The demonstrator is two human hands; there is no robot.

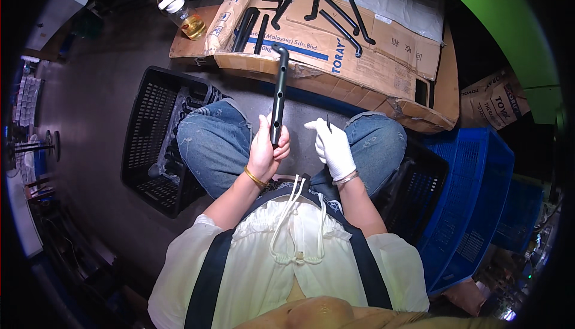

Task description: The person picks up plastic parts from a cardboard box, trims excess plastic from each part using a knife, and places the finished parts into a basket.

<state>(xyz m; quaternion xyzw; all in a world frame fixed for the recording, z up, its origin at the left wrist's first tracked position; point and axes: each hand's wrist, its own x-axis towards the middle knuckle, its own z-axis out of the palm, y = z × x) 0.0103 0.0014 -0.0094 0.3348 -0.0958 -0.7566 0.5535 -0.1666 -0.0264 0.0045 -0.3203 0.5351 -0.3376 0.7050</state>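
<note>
My bare left hand (268,152) is wrapped round the lower end of a black plastic handle (280,92). The handle stands nearly upright, its bent end away from me and a row of round holes along its face. To the right, over my lap, is my right hand (334,151) in a white glove, fingers curled together and apart from the handle. A thin dark tip (328,125) sticks up at its fingers, too small to name. Similar black bent handles (341,32) lie on the cardboard in front of me, with several more bunched at its left.
Flattened cardboard (377,59) covers the work surface ahead. A bottle of yellow liquid (193,26) with a white top stands at its left corner. A black crate (141,149) with wrapped parts sits left of my knees; blue crates (473,209) stand at the right.
</note>
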